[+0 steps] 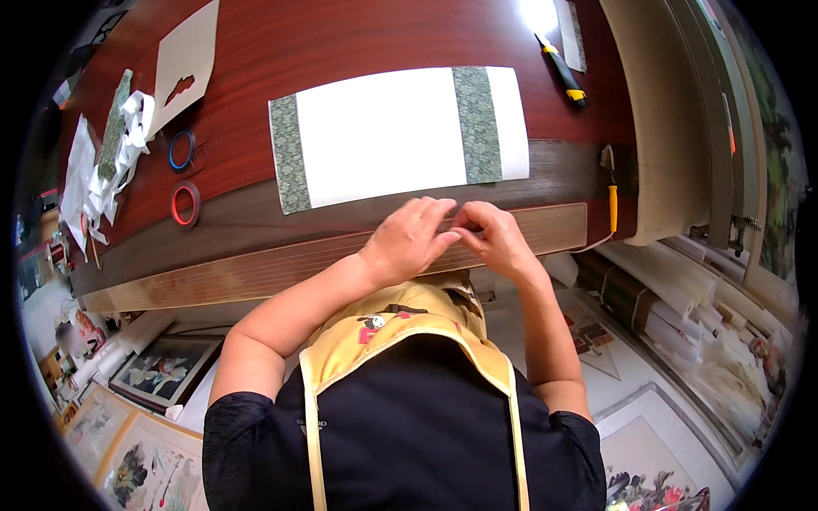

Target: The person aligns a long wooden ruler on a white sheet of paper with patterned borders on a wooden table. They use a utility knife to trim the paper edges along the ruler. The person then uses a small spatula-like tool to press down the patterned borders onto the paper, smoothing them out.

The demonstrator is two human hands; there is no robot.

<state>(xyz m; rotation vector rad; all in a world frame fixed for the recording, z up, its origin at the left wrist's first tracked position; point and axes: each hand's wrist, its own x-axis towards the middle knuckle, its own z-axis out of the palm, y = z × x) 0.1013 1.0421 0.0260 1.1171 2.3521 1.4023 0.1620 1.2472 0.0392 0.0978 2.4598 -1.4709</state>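
My left hand and my right hand meet at the table's near edge, thumbs and fingertips close together. Both are closed in a pinch; anything held between them is too small or hidden to make out. Just beyond them lies a white paper sheet, bordered by a green patterned strip at its left end. A second green patterned strip crosses it near the right end. Beneath my hands, a long lined wooden board runs along the table's front.
On the left lie a blue tape roll, a red tape roll, crumpled white scraps and a beige card with a hole. A black-and-yellow utility knife and a yellow-handled tool lie to the right.
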